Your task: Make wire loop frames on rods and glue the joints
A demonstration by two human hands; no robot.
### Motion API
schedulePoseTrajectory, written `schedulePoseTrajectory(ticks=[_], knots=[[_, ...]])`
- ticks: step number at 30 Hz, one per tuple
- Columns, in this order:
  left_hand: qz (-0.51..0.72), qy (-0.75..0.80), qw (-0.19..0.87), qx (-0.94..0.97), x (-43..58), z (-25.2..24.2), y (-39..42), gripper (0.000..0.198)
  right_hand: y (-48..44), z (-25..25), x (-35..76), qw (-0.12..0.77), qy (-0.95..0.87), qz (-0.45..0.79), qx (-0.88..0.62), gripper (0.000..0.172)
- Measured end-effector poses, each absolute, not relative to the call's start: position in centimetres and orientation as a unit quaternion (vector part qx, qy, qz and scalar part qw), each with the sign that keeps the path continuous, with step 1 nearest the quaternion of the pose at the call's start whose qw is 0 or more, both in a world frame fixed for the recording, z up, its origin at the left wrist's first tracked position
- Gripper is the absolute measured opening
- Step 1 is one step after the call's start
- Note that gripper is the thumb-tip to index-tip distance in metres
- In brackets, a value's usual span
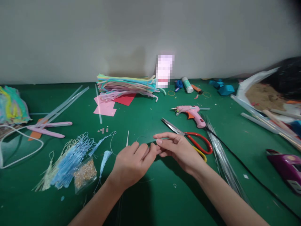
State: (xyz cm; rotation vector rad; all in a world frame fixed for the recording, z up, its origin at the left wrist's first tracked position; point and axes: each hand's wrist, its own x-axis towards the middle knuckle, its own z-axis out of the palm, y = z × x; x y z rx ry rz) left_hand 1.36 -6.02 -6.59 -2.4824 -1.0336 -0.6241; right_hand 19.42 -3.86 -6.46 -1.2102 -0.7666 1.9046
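My left hand [133,161] and my right hand [175,147] meet over the middle of the green table [150,194], fingers pinched together. A thin pale stick or wire [127,138] rises from the left fingers. The right fingers pinch something small I cannot make out. Red and yellow scissors [188,135] lie just behind the right hand. A pink glue gun [191,112] rests further back. Blue and cream tassels [68,158] and a small bag of gold beads [85,173] lie left of the left hand.
A stack of pastel pipe cleaners [125,84] and pink and red paper [105,106] sit at the back. Clear glue sticks [63,106] lie at left, silver wires [222,157] and a black cord at right, a purple device [285,168] at the right edge.
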Motion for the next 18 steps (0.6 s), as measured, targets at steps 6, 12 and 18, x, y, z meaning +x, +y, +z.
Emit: schedulePoseTrajectory(ticks=[6,12,18], knots=[[-0.236,-0.382,0.151,-0.881,1.6,-7.2,-5.8,0.022,-3.7,-6.8,19.2,0.379,-0.356,0.700,-0.489,0.029],[-0.415,-0.421,-0.018,-0.806,0.9,-4.0,-7.2,0.025,-1.9,-7.2,21.1,0.320,-0.520,0.552,-0.568,0.024],[-0.303,-0.526,-0.103,-0.788,-0.9,-4.9,-5.4,0.024,-1.5,-7.8,20.9,0.194,-0.709,0.392,-0.553,0.012]])
